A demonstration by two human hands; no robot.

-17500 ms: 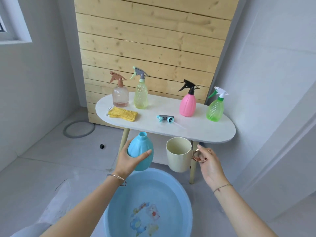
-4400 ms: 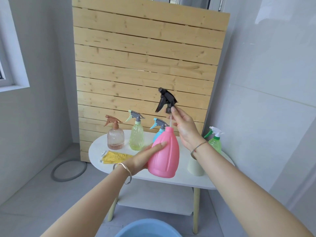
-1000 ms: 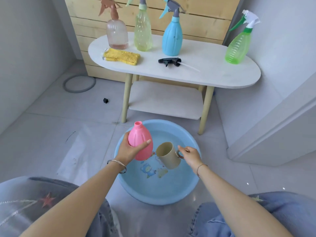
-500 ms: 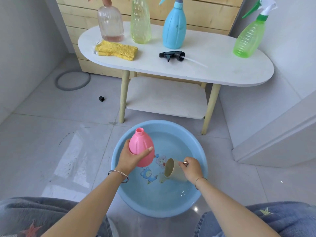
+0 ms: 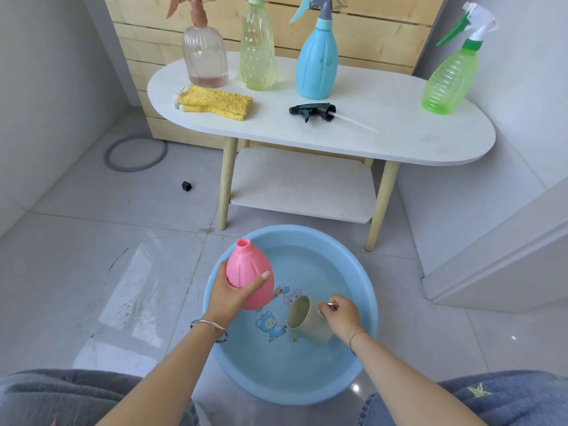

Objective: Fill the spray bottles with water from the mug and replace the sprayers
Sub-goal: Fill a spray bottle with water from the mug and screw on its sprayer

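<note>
Since a second ago the cream mug has sunk from above the water to lie tilted in the blue basin, which holds shallow water. The right hand pinches its handle. The left hand grips the uncapped pink spray bottle, upright over the basin's left side; what it holds I cannot tell. The black sprayer lies on the table.

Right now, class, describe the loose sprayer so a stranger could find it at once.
Find the white oval table. In front of the blue bottle lies the black sprayer, on its side. It alone is off any bottle, tube bare.
</note>
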